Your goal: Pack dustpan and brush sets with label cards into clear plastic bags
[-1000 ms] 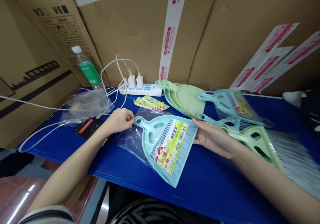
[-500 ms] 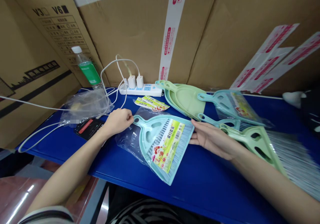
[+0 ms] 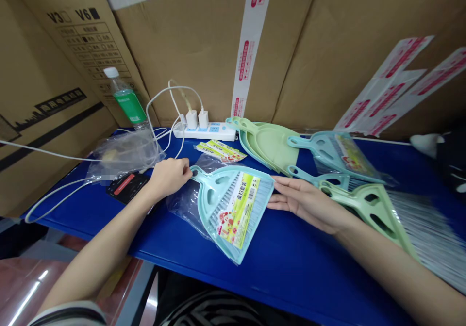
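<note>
A light-blue dustpan (image 3: 211, 196) with its matching brush (image 3: 257, 209) nested in it is tilted over the table's front half. A yellow-green printed label (image 3: 238, 212) lies across the bristles. My left hand (image 3: 170, 178) is closed in a pinch on the end of the handle. My right hand (image 3: 304, 202) holds the right corner of the pan at its fingertips, the fingers fairly straight. Beneath and left of the set spreads a clear plastic bag (image 3: 182, 209).
Behind are stacked green and blue dustpans (image 3: 276, 144), loose labels (image 3: 220, 151) and a power strip (image 3: 218, 131). On the right lie a bagged blue set (image 3: 324, 149), a green brush (image 3: 367, 207) and a blue brush handle (image 3: 316, 175). A bottle (image 3: 129, 103), cables and a phone (image 3: 125, 187) are left.
The dustpan set has shifted slightly left and toward the back, both hands moving with it. The other things stay where they were.
</note>
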### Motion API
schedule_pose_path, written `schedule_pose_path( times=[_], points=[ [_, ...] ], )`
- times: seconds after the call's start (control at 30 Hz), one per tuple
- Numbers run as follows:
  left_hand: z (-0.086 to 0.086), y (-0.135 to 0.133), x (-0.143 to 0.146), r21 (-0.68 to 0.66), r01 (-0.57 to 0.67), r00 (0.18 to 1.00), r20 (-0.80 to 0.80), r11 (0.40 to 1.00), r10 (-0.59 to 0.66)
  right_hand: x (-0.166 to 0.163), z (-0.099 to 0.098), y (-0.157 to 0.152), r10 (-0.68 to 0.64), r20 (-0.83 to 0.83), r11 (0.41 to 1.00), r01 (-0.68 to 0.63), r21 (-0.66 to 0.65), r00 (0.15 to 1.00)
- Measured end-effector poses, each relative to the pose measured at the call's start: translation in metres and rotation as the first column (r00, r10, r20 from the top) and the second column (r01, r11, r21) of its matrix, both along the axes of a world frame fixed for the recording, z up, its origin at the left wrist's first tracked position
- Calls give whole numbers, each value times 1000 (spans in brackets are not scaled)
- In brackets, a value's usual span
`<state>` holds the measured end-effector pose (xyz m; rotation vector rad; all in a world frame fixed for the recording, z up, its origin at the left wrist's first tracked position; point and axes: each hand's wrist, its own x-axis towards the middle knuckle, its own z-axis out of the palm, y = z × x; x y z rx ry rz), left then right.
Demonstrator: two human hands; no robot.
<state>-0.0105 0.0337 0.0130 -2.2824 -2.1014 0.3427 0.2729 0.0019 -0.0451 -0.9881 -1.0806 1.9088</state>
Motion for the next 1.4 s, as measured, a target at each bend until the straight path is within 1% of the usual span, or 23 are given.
schedule_pose_path(
  times=[0.1,0.17,0.33,0.43,0.53,0.87,1.03,1.1,1.2,1.4],
  points=[
    [0,0,-1,8,-9,1000,-21,1000,9,0,1,0,31,42,999,-32,36,999],
    [1,0,-1,14,-20,999,-37,1000,20,-1,3,0,28,71,998,-31,52,997],
    [1,-1,-1,13,-5,998,-55,1000,5,-5,8,-2,-56,142,995,44,91,988],
    [0,0,0,13,22,998,-52,1000,-21,-7,8,-4,-113,175,987,90,137,978],
    [0,0,1,15,25,998,-60,1000,-24,-9,6,-4,-139,194,981,109,161,971],
    [-1,0,3,20,0,994,-110,1000,2,-10,4,-3,-131,165,985,110,135,978],
    [-1,0,3,12,0,993,-120,1000,2,-11,7,-5,-42,126,999,39,27,991],
    [-1,-1,3,12,3,993,-122,1000,-1,-12,9,-7,-11,105,1000,10,7,994],
    [-1,-2,4,14,8,993,-121,1000,-6,-14,9,-9,-1,119,1000,-3,30,993],
    [-1,-2,5,3,12,993,-115,1000,-11,-19,5,-10,-60,212,996,44,80,975]
  ],
)
